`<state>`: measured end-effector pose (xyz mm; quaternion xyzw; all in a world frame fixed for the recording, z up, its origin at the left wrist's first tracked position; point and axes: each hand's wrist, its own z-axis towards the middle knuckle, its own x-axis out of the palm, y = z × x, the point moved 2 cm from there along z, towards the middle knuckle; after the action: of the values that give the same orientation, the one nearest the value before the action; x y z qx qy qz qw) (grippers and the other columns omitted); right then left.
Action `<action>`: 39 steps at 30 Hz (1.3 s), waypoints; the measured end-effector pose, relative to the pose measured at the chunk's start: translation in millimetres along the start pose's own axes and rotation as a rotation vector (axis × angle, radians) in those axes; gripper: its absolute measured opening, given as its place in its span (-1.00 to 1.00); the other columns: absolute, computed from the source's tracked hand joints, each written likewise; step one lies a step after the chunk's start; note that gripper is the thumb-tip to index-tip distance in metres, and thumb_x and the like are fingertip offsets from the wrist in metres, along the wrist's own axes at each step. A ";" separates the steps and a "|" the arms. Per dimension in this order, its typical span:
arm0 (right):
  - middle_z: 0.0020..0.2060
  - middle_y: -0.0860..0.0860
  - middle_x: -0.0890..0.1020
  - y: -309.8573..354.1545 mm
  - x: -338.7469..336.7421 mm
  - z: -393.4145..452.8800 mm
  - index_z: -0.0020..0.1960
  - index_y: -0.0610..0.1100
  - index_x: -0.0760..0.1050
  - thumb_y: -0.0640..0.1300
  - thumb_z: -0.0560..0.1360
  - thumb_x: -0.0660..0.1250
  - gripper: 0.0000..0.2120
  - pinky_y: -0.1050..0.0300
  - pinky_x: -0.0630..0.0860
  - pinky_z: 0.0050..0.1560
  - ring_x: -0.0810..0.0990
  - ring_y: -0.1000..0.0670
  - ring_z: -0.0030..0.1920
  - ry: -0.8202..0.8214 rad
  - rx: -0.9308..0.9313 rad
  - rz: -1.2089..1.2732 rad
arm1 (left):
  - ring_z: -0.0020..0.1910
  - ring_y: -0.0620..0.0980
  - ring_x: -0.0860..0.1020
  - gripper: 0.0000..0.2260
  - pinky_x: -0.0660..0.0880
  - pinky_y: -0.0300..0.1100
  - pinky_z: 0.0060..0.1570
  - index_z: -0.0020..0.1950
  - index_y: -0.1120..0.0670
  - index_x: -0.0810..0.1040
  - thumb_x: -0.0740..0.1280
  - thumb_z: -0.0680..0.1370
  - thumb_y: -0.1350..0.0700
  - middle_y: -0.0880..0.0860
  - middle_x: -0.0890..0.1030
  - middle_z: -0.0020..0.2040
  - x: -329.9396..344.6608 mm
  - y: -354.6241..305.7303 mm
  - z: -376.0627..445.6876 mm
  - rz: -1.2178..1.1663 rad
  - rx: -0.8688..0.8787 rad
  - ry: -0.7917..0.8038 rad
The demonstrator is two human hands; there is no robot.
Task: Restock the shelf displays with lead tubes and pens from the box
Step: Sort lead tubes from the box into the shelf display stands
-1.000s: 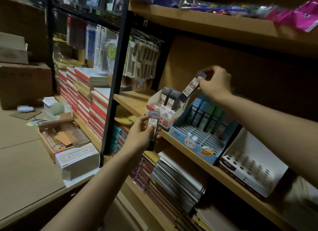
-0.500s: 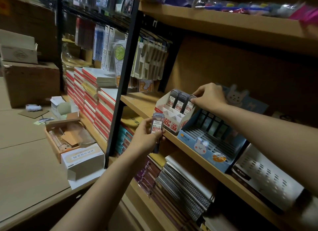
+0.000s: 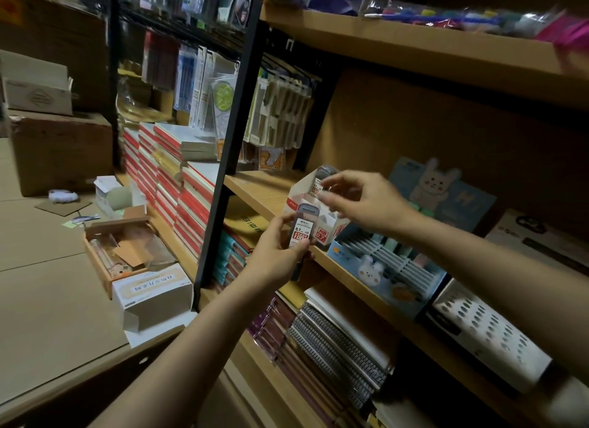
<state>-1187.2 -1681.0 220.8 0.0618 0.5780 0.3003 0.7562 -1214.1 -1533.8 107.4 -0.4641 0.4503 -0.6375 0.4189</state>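
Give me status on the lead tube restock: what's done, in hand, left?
Done: at least one lead tube stands in the back row of the red-and-white display box. In hand: the left hand grips another tube; the right hand hovers open over the box. Left: its front slots look unfilled, and the blue rabbit display beside it is mostly bare.

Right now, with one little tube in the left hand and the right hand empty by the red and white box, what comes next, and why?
Probably the right hand, open beside the display box, takes the lead tube that the left hand grips just in front of it and slots it in; the box's front compartments look unfilled.
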 end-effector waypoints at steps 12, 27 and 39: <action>-0.02 -0.04 0.63 -21.0 -70.7 18.1 0.05 -0.09 0.55 -0.23 0.47 0.44 -0.82 0.04 0.65 -0.02 0.65 -0.02 -0.04 -0.426 0.151 0.070 | 0.54 -0.03 0.04 -0.50 0.14 0.02 0.50 0.52 -0.07 0.22 0.24 0.60 -0.07 -0.05 0.07 0.57 1.7 -7.8 21.3 0.969 0.430 -0.011; -0.04 -0.02 0.67 -41.6 -34.2 42.8 0.06 -0.12 0.64 -0.17 0.43 0.48 -0.80 0.21 0.53 -0.14 0.58 0.05 -0.08 -0.311 0.111 -0.418 | 0.55 0.08 -0.14 -0.41 -0.05 0.07 0.48 0.56 -0.20 -0.07 0.10 0.59 -0.24 0.00 -0.07 0.58 13.3 21.0 49.0 1.276 0.496 0.053; -0.05 -0.07 0.68 -40.8 -17.4 50.1 0.01 -0.10 0.65 -0.07 0.41 0.51 -0.79 -0.07 0.63 -0.03 0.63 -0.08 -0.01 -0.192 0.265 -0.550 | 0.55 0.10 -0.12 -0.35 0.01 0.03 0.49 0.57 -0.17 -0.09 0.20 0.59 -0.17 0.00 -0.14 0.59 17.6 26.7 46.8 1.265 0.519 0.042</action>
<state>-1128.5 -1710.6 233.6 0.0294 0.5333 -0.0003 0.8454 -1169.5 -1565.7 93.1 0.0163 0.4755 -0.3665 0.7996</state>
